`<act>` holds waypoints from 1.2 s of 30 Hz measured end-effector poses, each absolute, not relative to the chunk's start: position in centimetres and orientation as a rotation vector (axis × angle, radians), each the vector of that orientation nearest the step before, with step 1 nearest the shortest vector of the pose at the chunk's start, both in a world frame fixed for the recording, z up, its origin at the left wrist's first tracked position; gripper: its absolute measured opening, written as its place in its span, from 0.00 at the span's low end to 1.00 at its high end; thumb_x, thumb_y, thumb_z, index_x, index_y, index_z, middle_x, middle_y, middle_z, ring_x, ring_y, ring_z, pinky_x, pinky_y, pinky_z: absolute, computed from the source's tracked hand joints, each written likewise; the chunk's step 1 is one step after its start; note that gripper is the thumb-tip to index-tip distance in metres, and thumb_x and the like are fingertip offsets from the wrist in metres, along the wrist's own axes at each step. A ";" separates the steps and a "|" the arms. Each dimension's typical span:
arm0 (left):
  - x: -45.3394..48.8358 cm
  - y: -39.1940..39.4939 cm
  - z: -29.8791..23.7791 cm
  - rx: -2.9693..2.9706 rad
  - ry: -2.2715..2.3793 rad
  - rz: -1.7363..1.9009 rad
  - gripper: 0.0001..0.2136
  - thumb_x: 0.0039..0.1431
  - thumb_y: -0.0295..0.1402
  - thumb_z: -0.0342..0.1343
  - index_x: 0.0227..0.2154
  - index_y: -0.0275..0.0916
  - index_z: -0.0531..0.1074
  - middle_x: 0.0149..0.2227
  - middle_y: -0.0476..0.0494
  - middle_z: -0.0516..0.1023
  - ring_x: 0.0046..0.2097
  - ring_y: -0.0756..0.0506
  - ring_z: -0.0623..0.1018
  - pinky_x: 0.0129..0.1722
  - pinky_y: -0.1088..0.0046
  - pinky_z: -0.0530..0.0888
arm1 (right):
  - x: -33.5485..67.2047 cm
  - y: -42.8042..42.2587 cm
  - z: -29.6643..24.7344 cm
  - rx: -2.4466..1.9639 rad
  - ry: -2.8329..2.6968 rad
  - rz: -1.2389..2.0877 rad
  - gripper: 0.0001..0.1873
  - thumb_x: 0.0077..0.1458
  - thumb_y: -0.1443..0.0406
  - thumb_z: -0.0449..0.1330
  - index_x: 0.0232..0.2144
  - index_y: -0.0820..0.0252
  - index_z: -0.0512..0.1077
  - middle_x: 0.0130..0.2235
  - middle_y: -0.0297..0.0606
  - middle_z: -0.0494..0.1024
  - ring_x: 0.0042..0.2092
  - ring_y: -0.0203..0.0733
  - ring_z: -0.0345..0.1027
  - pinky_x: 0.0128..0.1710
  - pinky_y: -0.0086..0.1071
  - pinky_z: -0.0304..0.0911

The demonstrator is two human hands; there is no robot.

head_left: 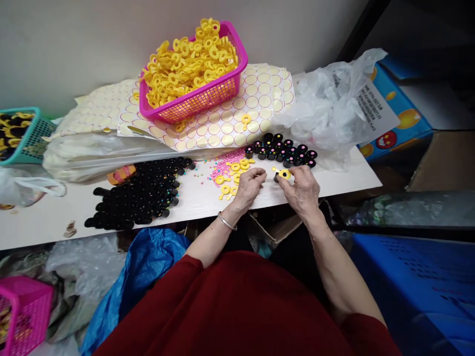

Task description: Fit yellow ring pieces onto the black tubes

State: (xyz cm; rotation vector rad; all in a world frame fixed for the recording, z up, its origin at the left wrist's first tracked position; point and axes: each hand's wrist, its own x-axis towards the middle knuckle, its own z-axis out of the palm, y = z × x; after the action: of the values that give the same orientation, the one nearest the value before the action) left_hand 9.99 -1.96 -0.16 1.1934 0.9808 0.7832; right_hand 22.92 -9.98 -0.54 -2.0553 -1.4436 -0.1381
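My right hand [302, 189] grips a yellow ring piece [285, 174] with a small tab, fitted with a black cup, just above the table's front part. Close by on its left, my left hand [251, 187] has its fingers curled into a pinch; whatever is between the fingertips is too small to make out. Several loose yellow ring pieces [225, 189] lie beside the left hand. Behind them spreads a pile of tiny pink beads [227, 167]. Black cups with coloured beads on top [288, 152] stand in rows behind both hands.
A large group of black cups [137, 198] covers the table's left part. At the back, a pink basket [193, 101] heaped with yellow ring pieces rests on sticker sheets [260, 101]. Plastic bags [322, 104] and a blue box [404, 113] are at right, a teal basket [37, 138] at left.
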 end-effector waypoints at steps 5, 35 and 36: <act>12.3 -1.4 -0.7 1.056 1.012 0.708 0.09 0.48 0.37 0.58 0.25 0.35 0.71 0.20 0.53 0.66 0.22 0.56 0.63 0.21 0.80 0.59 | 23.3 -9.0 -0.4 -2.096 -1.537 -0.091 0.13 0.55 0.57 0.53 0.36 0.60 0.71 0.38 0.44 0.71 0.40 0.49 0.64 0.38 0.38 0.60; 16.1 -1.5 -1.8 0.954 1.070 0.717 0.16 0.37 0.41 0.65 0.17 0.35 0.66 0.13 0.55 0.64 0.16 0.57 0.60 0.16 0.80 0.53 | 22.5 -6.5 -3.0 -1.536 -0.327 0.817 0.16 0.47 0.53 0.59 0.22 0.58 0.64 0.12 0.25 0.63 0.12 0.30 0.56 0.09 0.23 0.51; 16.1 -1.4 -2.0 0.965 1.068 0.718 0.15 0.37 0.39 0.65 0.17 0.35 0.66 0.13 0.55 0.64 0.16 0.57 0.60 0.16 0.80 0.54 | 22.5 -6.4 -3.1 -1.536 -0.316 0.822 0.15 0.47 0.54 0.59 0.21 0.58 0.64 0.12 0.25 0.63 0.11 0.30 0.56 0.08 0.23 0.51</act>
State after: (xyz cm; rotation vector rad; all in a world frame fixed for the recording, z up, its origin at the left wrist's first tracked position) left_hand 16.11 -1.37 -1.98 0.9647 1.0680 0.7182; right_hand 22.53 -6.39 -3.07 -1.5355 -0.3155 0.8218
